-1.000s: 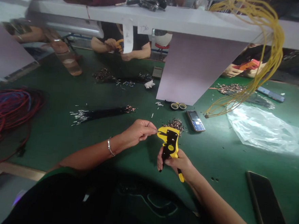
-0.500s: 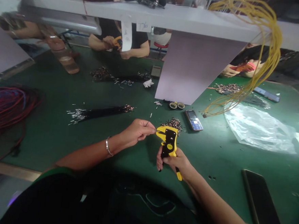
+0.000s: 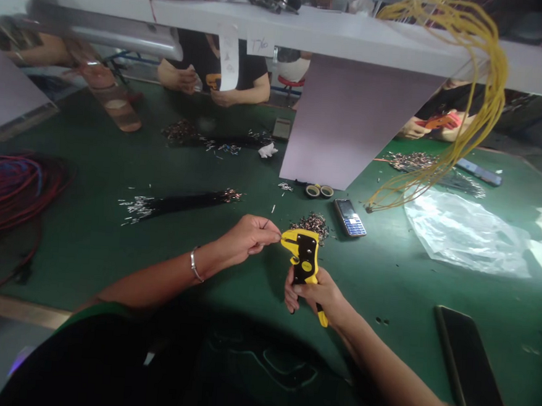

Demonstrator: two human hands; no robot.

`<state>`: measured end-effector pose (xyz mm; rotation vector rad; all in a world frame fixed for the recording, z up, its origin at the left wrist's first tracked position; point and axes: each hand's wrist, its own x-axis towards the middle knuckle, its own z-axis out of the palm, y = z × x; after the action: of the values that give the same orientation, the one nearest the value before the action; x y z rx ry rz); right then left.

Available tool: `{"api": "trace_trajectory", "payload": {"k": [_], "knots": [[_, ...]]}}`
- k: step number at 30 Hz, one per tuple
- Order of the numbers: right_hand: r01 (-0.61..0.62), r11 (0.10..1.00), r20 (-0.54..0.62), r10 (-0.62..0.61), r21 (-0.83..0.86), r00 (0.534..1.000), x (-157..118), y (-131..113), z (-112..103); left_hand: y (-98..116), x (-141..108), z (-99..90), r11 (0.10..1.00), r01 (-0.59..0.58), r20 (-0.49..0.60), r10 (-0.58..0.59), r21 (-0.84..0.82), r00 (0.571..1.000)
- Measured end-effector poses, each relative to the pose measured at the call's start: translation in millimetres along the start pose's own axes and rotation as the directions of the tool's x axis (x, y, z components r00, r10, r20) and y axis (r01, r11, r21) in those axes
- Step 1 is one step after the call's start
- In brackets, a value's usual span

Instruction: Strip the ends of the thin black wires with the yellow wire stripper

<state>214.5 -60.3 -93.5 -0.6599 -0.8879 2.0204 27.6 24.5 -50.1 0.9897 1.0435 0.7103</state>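
Carefully now: my left hand [image 3: 245, 238] pinches a thin wire [image 3: 266, 225] at twelve o'clock, against the yellow wire stripper [image 3: 304, 261] clamped in my right hand [image 3: 315, 294]; a loose pinch could let it slip.

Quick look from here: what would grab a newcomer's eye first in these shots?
The yellow-and-black wire stripper in the right hand, lower centre, with the left hand holding a thin wire to it. Next, the yellow wire bundle draped over the white shelf, upper right, and the red wire coil, far left.
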Motion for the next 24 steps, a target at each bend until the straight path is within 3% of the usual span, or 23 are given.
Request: {"api": "trace_trajectory", "payload": {"k": [11,24], "knots": [[0.002,1.000,-0.045,-0.001,0.013,0.999,-1,2,3,-1,4,-4.6,1.000,-0.012,0.044,0.011,0.017,0.999],[-0.034,0.999,-0.106,0.030,-0.034,0.994,1,5,3,-1,11,-8.0,0.993,-0.024,0.022,0.022,0.114,1.000]]}}
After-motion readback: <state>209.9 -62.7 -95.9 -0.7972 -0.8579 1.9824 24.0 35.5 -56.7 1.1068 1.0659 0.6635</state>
